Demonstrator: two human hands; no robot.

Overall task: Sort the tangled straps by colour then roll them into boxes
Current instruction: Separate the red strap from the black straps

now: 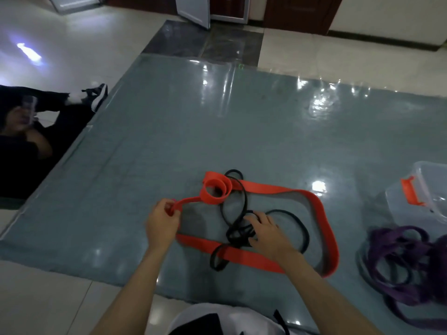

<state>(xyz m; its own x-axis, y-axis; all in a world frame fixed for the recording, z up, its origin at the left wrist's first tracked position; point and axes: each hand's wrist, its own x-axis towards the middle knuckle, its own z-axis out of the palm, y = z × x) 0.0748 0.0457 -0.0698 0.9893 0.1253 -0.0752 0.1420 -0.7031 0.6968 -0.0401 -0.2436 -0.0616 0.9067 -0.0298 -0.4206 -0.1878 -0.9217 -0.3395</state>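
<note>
Nearest the camera, at 6 o'clock, sits a white garment (pixel 225 317) on the person's lap; both bare forearms reach forward from it onto the grey mat (pixel 169 131).

At 9 o'clock, off the mat, a second person (pixel 36 122) in dark clothing sits on the floor.

Left hand (pixel 162 224): fingers curled, pinching a fold of the red strap (pixel 244 256) at its left end; grip closed on the strap.

Red strap: wide flat band; lies at mat centre as a large loop running out towards 3 o'clock, with a partly rolled coil (pixel 216 191) at 12 o'clock of the hands; it appears light, limp and springy, so a coil is likely to unwind if released; best taken at a flat end and kept under tension.

Black strap (pixel 305 234): thin cord-like band, knotted across and round the red strap; soft, prone to snagging; take hold at the knot.

Right hand (pixel 266 229): fingers curled into the black knot, gripping it.

Purple straps (pixel 408 259): already separated in a loose heap at 4 o'clock, well apart from the red.

Clear box (pixel 425 189) with orange latch (pixel 411 191): at 3 o'clock, no strap visible in it; rolling judged barely begun.
</note>
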